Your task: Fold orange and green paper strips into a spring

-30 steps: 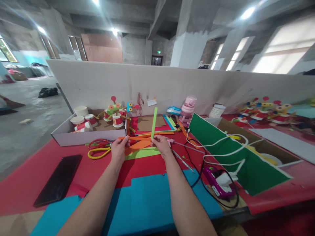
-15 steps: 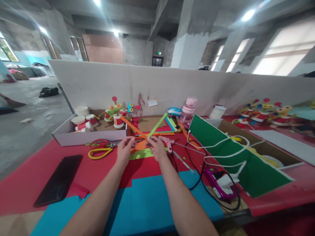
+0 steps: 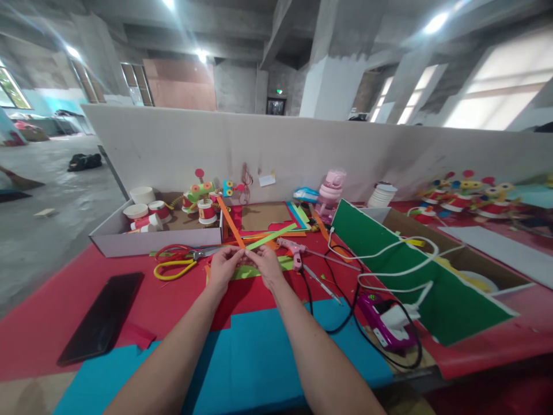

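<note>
My left hand [image 3: 225, 267] and my right hand [image 3: 266, 266] meet over the middle of the table, fingertips pinched together. They hold the near ends of an orange paper strip [image 3: 231, 222] and a green paper strip [image 3: 272, 236], which cross at the fingers in a V. The orange one points up and left; the green one slants to the right. How the ends overlap is hidden by my fingers. Beneath the hands lie pieces of light green paper [image 3: 244, 272]. A pink glue gun [image 3: 295, 249] rests just right of my right hand, and yellow-and-red-handled scissors or pliers [image 3: 175, 270] lie left.
A white box [image 3: 159, 242] of paper cups stands at left, with a cup robot figure [image 3: 207, 210] in it. A black phone [image 3: 101, 317] lies front left. Blue paper [image 3: 268, 351] covers the front. At right are a purple power strip [image 3: 384, 323], cables and a green-sided box [image 3: 415, 282].
My hands have come together, with the right moving left to meet the left at the strip ends. The orange strip stands steeper, and the green strip has tipped lower to the right.
</note>
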`<state>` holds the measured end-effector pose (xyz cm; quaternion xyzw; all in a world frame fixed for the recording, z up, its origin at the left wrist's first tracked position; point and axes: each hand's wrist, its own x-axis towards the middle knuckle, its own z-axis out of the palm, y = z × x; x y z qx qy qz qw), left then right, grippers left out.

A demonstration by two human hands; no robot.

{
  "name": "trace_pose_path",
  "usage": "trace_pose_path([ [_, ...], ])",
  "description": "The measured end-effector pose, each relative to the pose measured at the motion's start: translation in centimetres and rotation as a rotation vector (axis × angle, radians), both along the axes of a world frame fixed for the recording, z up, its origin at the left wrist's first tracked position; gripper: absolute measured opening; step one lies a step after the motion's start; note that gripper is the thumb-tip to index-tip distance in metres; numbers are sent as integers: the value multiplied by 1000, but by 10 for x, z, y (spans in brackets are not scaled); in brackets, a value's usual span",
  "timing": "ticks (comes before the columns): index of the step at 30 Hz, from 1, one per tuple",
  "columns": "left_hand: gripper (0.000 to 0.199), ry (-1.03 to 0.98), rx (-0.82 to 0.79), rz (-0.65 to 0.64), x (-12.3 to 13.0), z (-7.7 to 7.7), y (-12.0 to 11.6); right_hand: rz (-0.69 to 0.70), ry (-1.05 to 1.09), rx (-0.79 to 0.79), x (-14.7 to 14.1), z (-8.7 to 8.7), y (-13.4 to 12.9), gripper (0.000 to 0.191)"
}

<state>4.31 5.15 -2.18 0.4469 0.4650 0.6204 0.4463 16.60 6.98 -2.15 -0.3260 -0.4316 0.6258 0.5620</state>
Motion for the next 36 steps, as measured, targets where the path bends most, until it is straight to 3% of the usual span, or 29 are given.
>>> trace_pose_path([
  [11,33,23,8,61,-1,2,0,-72,-68,14,-1,-1,0,32],
  [20,37,-40,-33,-18,1,4,-2,-101,-78,15,-2,-2,1,30],
  [36,41,-51,-35,-31,1,-1,2,-126,-102,52,-3,-4,1,28],
])
